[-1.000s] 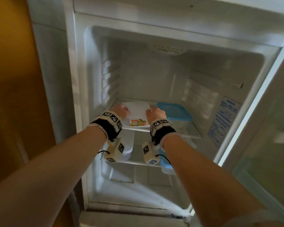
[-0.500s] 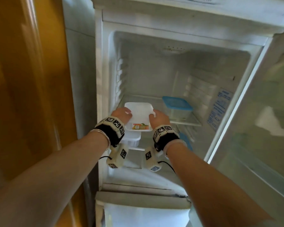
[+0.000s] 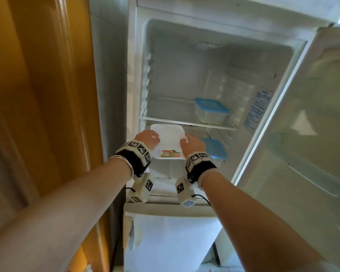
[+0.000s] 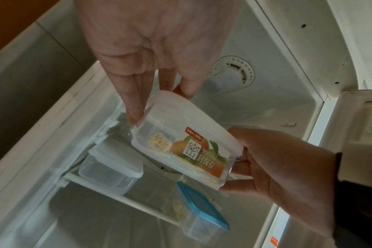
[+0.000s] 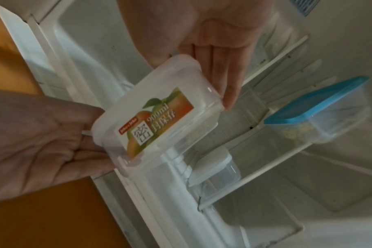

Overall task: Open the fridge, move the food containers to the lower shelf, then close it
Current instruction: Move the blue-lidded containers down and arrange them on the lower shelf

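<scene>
I hold a clear container with a white lid and an orange fruit label (image 3: 167,141) between both hands, in front of the open fridge just below the upper shelf (image 3: 175,121). My left hand (image 3: 145,139) grips its left side with the thumb on the lid, and my right hand (image 3: 192,144) grips its right side. The left wrist view shows the container (image 4: 187,139) tilted above the lower shelf (image 4: 125,199). One blue-lidded container (image 3: 210,110) stands on the upper shelf at the right. Another blue-lidded container (image 3: 214,151) and a small white-lidded container (image 4: 113,164) sit on the lower shelf.
The fridge door (image 3: 306,154) stands open at the right. A yellow wooden panel (image 3: 37,95) runs along the left of the fridge. Below the open compartment is a closed white door (image 3: 169,232). The temperature dial (image 4: 234,75) is on the fridge's inner wall.
Both hands have drawn the white-lidded container off the upper shelf, toward me and downward. The left part of the upper shelf is now bare.
</scene>
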`<state>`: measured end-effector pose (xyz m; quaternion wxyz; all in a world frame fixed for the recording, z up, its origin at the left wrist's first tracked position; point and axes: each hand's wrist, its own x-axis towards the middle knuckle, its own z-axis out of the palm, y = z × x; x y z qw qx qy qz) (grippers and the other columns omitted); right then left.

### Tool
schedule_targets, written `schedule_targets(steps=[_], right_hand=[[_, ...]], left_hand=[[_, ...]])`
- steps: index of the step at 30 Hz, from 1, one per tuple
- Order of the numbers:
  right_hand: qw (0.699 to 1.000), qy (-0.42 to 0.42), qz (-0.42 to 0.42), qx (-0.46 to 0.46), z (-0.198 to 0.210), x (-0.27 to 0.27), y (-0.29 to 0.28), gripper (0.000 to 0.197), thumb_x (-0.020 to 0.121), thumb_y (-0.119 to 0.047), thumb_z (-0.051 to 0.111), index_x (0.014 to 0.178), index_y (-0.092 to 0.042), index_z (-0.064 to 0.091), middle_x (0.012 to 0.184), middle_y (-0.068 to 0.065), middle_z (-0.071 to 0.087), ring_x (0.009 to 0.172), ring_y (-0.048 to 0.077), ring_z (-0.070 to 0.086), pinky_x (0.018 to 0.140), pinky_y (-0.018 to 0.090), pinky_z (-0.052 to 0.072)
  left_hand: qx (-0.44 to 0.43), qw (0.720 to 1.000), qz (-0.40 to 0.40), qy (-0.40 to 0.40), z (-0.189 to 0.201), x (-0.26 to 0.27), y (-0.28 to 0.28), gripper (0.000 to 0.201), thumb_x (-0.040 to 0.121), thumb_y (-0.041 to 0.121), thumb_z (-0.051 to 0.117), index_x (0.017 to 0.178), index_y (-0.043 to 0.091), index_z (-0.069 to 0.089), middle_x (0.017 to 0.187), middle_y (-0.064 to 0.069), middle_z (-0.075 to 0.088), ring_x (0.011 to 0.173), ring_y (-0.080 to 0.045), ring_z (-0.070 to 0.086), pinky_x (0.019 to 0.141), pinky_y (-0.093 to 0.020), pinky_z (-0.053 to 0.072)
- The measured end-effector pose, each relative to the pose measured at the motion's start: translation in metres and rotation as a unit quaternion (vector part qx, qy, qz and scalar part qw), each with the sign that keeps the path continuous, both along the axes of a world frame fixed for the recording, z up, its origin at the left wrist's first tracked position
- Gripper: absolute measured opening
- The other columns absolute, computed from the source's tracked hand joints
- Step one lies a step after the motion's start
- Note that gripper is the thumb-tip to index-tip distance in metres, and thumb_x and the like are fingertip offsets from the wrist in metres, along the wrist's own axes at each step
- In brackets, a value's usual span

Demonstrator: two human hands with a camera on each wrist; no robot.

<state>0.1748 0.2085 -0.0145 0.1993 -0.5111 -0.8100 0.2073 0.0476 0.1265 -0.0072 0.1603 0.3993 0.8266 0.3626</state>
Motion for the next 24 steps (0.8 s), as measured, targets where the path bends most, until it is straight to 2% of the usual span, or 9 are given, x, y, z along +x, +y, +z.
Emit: schedule_targets(steps=[7,13,16,18,22,24], right_hand=[[0.999,0.001,0.006,-0.045,-0.016,-0.009,0.019,0.048,0.098,-0.027,0.036,0.145,-0.019,0.036,0.145,0.012,0.046,0.129,0.03,0.047,0.109,0.035,0.038],[0.996,0.0,0.028,-0.088,-0.029,-0.032,0.063,0.048,0.101,-0.023,0.034,0.148,-0.016,0.031,0.153,0.009,0.036,0.138,0.027,0.037,0.112,0.029,0.029],[0.993,-0.005,0.043,-0.111,-0.036,-0.044,0.086,0.049,0.102,-0.026,0.032,0.149,-0.018,0.027,0.154,0.01,0.032,0.14,0.027,0.034,0.114,0.031,0.027],[0.991,-0.011,0.051,-0.123,-0.041,-0.052,0.101,0.049,0.102,-0.028,0.03,0.15,-0.021,0.024,0.154,0.012,0.032,0.139,0.029,0.035,0.113,0.033,0.029],[0.989,-0.009,0.07,-0.128,-0.05,-0.066,0.128,0.05,0.102,-0.027,0.031,0.151,-0.021,0.022,0.145,0.014,0.044,0.129,0.028,0.049,0.103,0.034,0.042],[0.988,-0.011,0.081,-0.135,-0.055,-0.073,0.141,0.052,0.102,-0.029,0.031,0.151,-0.022,0.018,0.144,0.014,0.046,0.125,0.029,0.052,0.1,0.034,0.044]], left_hand=[[-0.007,1.0,0.006,-0.02,-0.021,-0.005,0.019,0.034,0.092,0.017,0.047,0.123,0.013,0.058,0.141,-0.007,0.05,0.124,-0.026,0.051,0.106,-0.03,0.042],[-0.035,0.999,0.019,-0.035,-0.034,-0.024,0.061,0.037,0.093,0.016,0.045,0.13,0.015,0.053,0.144,-0.006,0.046,0.127,-0.026,0.049,0.108,-0.032,0.04],[-0.046,0.998,0.029,-0.042,-0.043,-0.035,0.085,0.039,0.093,0.015,0.043,0.131,0.015,0.051,0.145,-0.006,0.046,0.129,-0.025,0.048,0.11,-0.031,0.038],[-0.046,0.997,0.043,-0.05,-0.048,-0.042,0.101,0.04,0.093,0.014,0.043,0.132,0.015,0.051,0.143,-0.007,0.048,0.129,-0.026,0.048,0.11,-0.031,0.037],[-0.047,0.995,0.062,-0.062,-0.057,-0.056,0.13,0.041,0.094,0.014,0.042,0.134,0.016,0.05,0.143,-0.008,0.048,0.13,-0.026,0.047,0.11,-0.031,0.035],[-0.05,0.995,0.066,-0.051,-0.061,-0.061,0.143,0.042,0.094,0.013,0.041,0.135,0.014,0.049,0.143,-0.009,0.049,0.13,-0.027,0.047,0.111,-0.032,0.034]])
